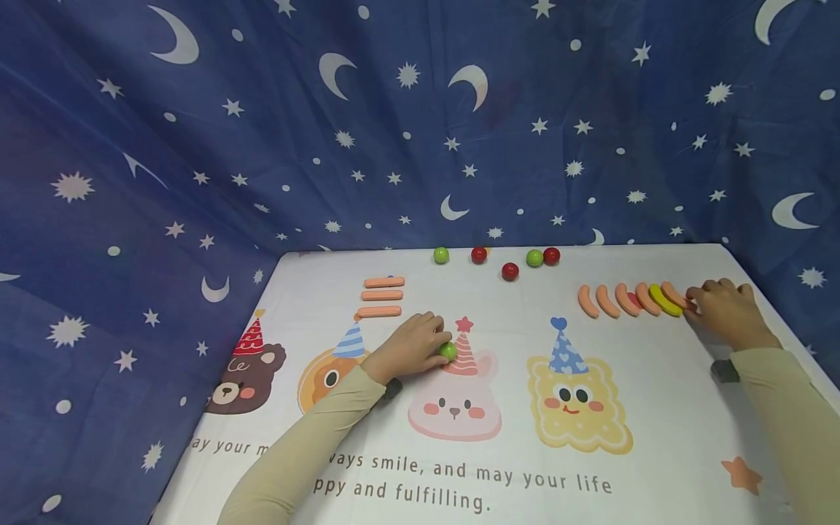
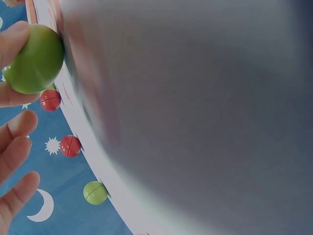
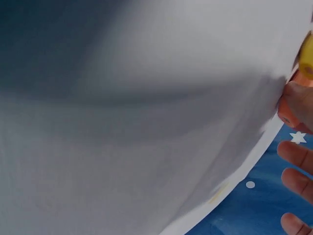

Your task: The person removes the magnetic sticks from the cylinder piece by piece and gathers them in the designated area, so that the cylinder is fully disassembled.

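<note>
My left hand (image 1: 415, 344) pinches a shiny green ball (image 1: 448, 351) between thumb and finger, over the printed pink bunny's hat. In the left wrist view the same green ball (image 2: 35, 58) sits at the fingertips, the other fingers spread apart. At the right end of a row of curved pieces, my right hand (image 1: 727, 312) pinches an orange curved sausage (image 1: 673, 294). Its thumb lies on the orange sausage (image 3: 289, 111) in the right wrist view, other fingers held away. A yellow curved piece (image 1: 666, 300) lies beside it, then several orange curved sausages (image 1: 607, 302).
Three straight sausages (image 1: 382, 295) lie stacked in a column at the left. Along the back edge are green balls (image 1: 441, 255) and red balls (image 1: 510, 272). The white printed tablecloth (image 1: 682, 415) meets a blue star-patterned curtain (image 1: 394, 182) behind and at the sides.
</note>
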A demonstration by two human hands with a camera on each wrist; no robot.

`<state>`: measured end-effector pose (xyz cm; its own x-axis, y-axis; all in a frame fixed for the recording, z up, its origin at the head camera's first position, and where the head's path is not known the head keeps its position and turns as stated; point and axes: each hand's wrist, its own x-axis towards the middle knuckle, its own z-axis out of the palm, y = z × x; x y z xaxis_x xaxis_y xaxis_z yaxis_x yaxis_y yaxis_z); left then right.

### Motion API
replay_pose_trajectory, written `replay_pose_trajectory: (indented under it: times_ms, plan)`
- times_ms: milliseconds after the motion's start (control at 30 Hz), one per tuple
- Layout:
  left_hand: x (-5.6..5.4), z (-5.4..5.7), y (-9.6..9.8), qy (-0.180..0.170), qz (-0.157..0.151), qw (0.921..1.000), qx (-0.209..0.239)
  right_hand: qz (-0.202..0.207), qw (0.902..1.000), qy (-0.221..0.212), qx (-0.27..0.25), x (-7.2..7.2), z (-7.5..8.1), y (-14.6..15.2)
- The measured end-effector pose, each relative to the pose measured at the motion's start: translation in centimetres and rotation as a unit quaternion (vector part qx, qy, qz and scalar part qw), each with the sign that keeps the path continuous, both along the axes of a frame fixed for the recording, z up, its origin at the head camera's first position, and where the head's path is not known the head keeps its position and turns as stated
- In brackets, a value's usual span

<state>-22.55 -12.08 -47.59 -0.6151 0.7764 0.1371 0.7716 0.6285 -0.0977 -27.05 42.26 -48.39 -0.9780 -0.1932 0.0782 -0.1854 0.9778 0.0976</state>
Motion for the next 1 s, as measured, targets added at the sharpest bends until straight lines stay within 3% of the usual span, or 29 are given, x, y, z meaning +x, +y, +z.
replay_pose_trajectory:
  times_ms: [267, 533, 833, 1000]
  plan:
    - [-0.3, -0.2, 0.0, 0.007, 0.0, 1.0, -0.006, -0.034, 0.9992, 0.019, -0.004, 1.1, 0.6, -1.3]
    - [-1.0, -0.3, 0.6, 0.001, 0.006, 0.9998, -0.018, -0.023, 0.9972, 0.057, -0.041, 2.6, 1.4, -5.8]
    - [-3.6, 0.0, 2.3, -0.022, 0.055, 0.9981, -0.017, 0.052, 0.9852, 0.14, -0.083, 3.5, 1.8, -11.2]
    - [-5.4, -0.2, 3.1, -0.007, 0.104, 0.9945, -0.016, 0.078, 0.981, 0.157, -0.084, 3.0, 1.8, -13.3]
